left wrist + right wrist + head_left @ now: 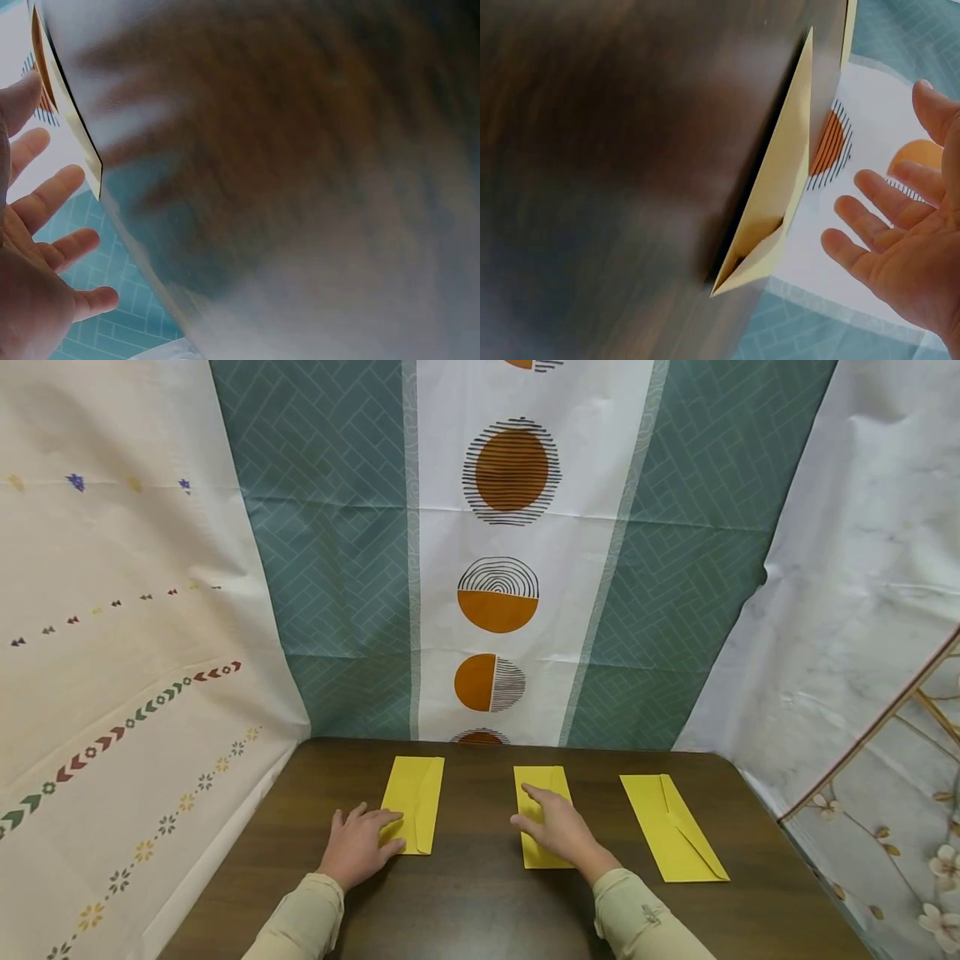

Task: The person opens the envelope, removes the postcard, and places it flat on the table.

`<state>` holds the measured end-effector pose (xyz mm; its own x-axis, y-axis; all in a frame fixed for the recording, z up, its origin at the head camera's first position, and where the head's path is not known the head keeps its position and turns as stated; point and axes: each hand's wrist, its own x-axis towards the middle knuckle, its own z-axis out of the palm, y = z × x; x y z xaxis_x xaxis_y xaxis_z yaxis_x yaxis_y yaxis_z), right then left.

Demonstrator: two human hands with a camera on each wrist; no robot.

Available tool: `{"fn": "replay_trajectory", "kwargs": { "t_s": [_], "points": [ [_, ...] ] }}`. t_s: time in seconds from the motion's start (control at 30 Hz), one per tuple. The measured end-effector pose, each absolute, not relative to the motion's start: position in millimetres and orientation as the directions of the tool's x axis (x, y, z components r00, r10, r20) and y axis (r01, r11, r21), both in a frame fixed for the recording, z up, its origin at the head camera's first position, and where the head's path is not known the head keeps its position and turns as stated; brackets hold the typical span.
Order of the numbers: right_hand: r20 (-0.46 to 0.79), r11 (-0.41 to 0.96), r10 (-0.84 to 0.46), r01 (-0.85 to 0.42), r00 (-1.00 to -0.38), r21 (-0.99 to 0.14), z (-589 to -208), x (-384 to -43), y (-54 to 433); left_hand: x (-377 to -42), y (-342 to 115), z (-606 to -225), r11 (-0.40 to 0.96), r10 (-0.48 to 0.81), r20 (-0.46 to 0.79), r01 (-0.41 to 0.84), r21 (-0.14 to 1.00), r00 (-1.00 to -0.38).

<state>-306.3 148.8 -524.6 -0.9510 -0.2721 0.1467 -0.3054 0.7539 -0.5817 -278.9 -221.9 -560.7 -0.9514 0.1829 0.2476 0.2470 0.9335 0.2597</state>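
Note:
Three yellow envelopes lie on the brown table: a left envelope (422, 789), a middle envelope (538, 778) and a right envelope (670, 828). My left hand (356, 847) is over the near left edge of the left envelope, its fingers spread. My right hand (561, 828) covers part of the middle envelope. In the left wrist view, the left hand (41, 255) holds nothing and the fingers stand apart from the tabletop. The right wrist view has the right hand (907, 232) with extended fingers, apart from an envelope (776, 176) whose flap lifts slightly.
The dark wooden table (465, 910) has rounded far corners. Behind it hangs a green and white cloth (337, 568) with orange circles. A cream patterned cloth (112, 610) flanks the left side, and a white floral cloth (840, 710) the right.

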Motion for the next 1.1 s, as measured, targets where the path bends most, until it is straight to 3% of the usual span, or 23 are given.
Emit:
{"fn": "replay_trajectory", "kwargs": {
  "t_s": [1.1],
  "points": [
    [0.079, 0.726, -0.44, -0.406, -0.895, -0.555, -524.8, -302.9, 67.9, -281.6, -223.3, -561.0, 0.943, 0.175, 0.212, 0.226, 0.244, -0.961]
  ]
}}
